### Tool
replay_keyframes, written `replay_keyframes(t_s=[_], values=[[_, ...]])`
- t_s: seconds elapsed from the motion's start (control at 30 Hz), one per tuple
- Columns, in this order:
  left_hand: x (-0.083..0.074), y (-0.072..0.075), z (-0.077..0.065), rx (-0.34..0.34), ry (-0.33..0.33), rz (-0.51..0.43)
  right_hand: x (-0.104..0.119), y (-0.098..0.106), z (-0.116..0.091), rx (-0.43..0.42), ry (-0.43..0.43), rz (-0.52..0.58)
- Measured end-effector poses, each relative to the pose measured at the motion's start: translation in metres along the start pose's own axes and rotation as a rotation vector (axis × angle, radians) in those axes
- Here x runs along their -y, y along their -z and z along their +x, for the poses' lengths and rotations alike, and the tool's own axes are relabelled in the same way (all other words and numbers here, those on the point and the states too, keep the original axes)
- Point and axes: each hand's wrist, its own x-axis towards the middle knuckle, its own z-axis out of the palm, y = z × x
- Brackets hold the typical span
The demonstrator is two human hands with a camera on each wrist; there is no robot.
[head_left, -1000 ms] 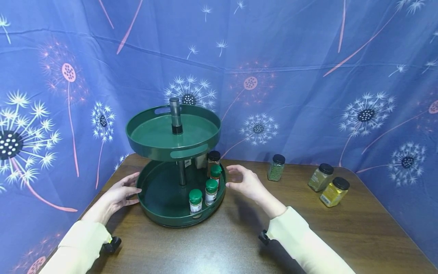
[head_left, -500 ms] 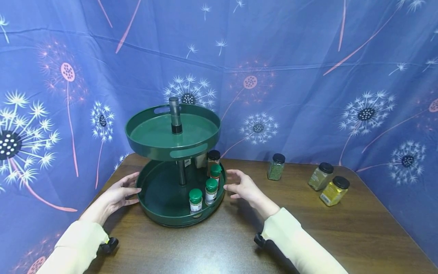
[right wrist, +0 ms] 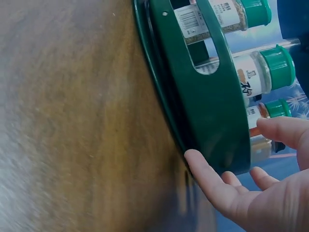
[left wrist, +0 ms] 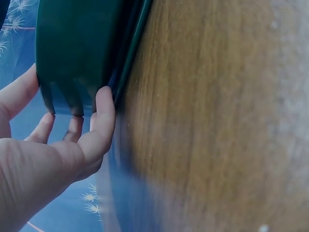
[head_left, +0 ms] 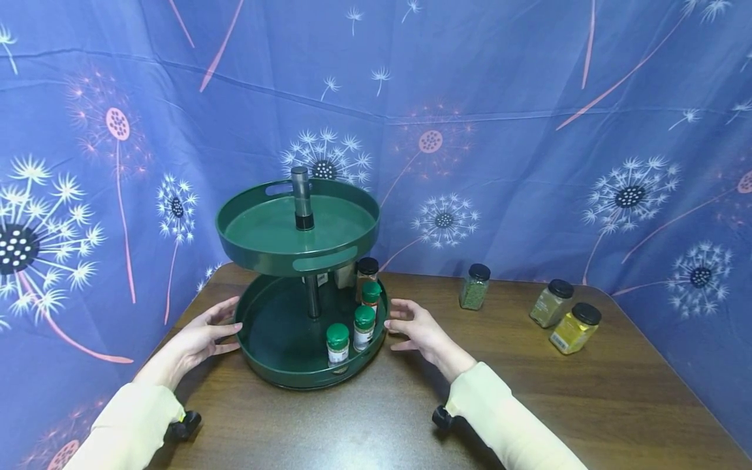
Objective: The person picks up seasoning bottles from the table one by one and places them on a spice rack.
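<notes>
Seeming stiff and slick, the lower tray (head_left: 288,376) likely suits a rim hold, left hand (head_left: 198,336) and right hand (head_left: 420,331) flanking it, fingers apart.

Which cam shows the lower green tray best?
Head: most of the lower green tray, floor and rim, is visible, though the upper tray hides some of its back. Left wrist shows only its outer wall beside the left hand; right wrist, a stretch of wall with green-capped jars beyond.
</notes>
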Motion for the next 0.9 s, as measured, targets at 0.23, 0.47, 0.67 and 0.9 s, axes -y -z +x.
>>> replay_keyframes(t_s=[0.23, 0.47, 0.67, 0.9], values=[[-0.001, -0.002, -0.001, 0.002, -0.003, -0.005, -0.011, -0.002, 0.002, 0.009, -0.058, 0.077], [-0.001, -0.003, -0.001, -0.009, 0.008, -0.008, -0.015, -0.005, 0.003, 0.004, -0.063, 0.154], [0.000, -0.003, 0.000, -0.010, 0.009, -0.018, -0.017, -0.006, 0.005, 0.002, -0.077, 0.230], [0.001, -0.002, -0.001, -0.009, 0.011, -0.024, -0.018, -0.007, 0.007, -0.006, -0.065, 0.255]])
